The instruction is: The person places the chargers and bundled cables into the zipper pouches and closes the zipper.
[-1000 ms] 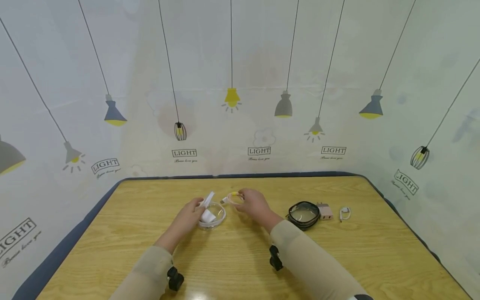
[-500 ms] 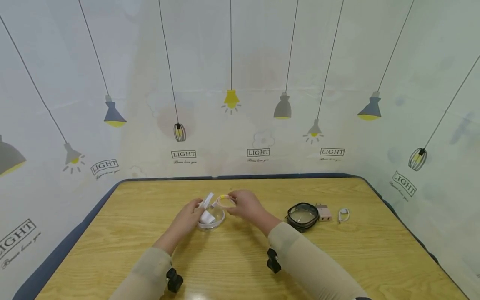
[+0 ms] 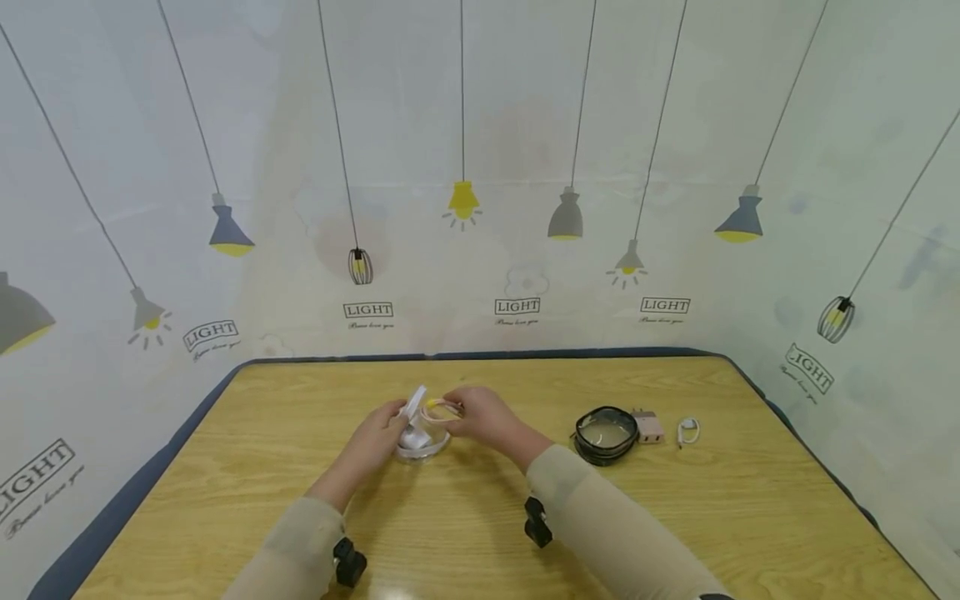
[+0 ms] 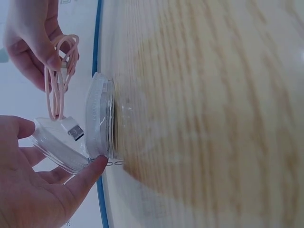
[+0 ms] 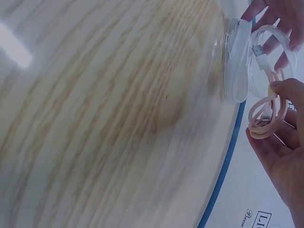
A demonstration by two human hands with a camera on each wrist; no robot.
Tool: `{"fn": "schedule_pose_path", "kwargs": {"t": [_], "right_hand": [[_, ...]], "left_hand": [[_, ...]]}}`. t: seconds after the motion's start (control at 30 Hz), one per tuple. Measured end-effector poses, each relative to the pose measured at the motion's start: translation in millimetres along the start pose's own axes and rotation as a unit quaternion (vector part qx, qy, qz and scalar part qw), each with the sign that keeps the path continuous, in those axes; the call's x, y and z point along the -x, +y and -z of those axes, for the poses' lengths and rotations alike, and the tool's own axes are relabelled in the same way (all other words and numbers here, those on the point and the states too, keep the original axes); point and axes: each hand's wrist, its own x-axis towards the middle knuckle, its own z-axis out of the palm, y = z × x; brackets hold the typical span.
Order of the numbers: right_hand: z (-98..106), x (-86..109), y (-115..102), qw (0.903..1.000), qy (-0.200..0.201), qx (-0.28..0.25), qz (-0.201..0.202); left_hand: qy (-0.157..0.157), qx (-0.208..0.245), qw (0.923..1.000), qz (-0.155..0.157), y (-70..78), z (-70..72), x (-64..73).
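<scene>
A: Fingers, left to right?

B: The left hand's (image 3: 380, 435) grip a round, clear plastic case with a white band (image 4: 99, 118), its lid (image 4: 59, 146) tilted open. The right hand's (image 3: 482, 415) pinch a coiled pale-pink cable (image 5: 267, 115) beside it, one white plug (image 5: 261, 59) in the gap.

A: Packed, then?

B: Not yet, I'd judge: case open, coil still outside; inserting and closing seem left.

A: Farther right?

B: A black-rimmed round clear case (image 3: 606, 455), a pink block charger (image 3: 648, 427) and a short white cable (image 3: 688, 432), all untouched.
</scene>
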Motion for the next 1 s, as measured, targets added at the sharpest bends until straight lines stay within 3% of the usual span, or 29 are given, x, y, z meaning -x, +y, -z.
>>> {"fn": "schedule_pose_path", "kwargs": {"t": [0.23,0.47,1.0], "right_hand": [[-6.8,-4.1,-1.0,0.9999,-0.004,-0.014,-0.006],[-9.5,-5.8,-6.2,0.9983,-0.007,-0.019,-0.054],[-19.4,-5.9,-16.6,0.9924,0.018,-0.055,-0.108]], "left_hand": [[-0.002,-0.004,0.9997,-0.023,-1.1,-1.1,-1.3],[-0.002,0.006,0.9999,-0.012,-1.5,-1.7,-1.8],[-0.001,-0.005,1.0,-0.008,-1.5,-0.9,-0.9]]}}
